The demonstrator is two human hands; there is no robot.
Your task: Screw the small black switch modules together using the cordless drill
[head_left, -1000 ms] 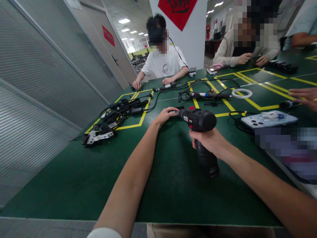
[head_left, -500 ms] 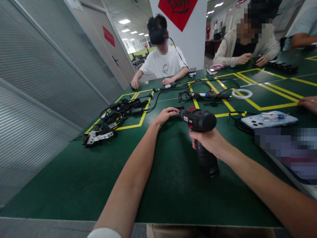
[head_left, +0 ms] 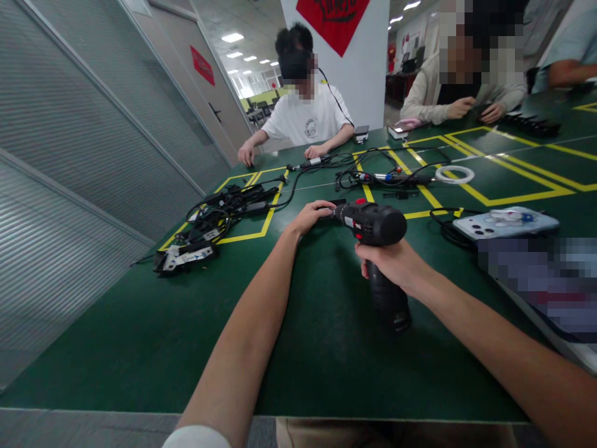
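A black cordless drill (head_left: 379, 227) with red trim stands on its battery base on the green table (head_left: 140, 336). My right hand (head_left: 395, 264) is wrapped around the drill's grip below the motor housing. My left hand (head_left: 313, 216) is closed on the front end of the drill at the chuck, and what its fingertips pinch there is hidden.
A tangle of black cables and adapters (head_left: 219, 211) lies left in a yellow-taped box. More cables and pen-like tools (head_left: 387, 177), a white ring (head_left: 454, 174) and a phone (head_left: 506, 224) lie ahead and right. Two other people sit across the table.
Another person's hand at the right edge has pulled out of view. My hands and the drill have stayed put.
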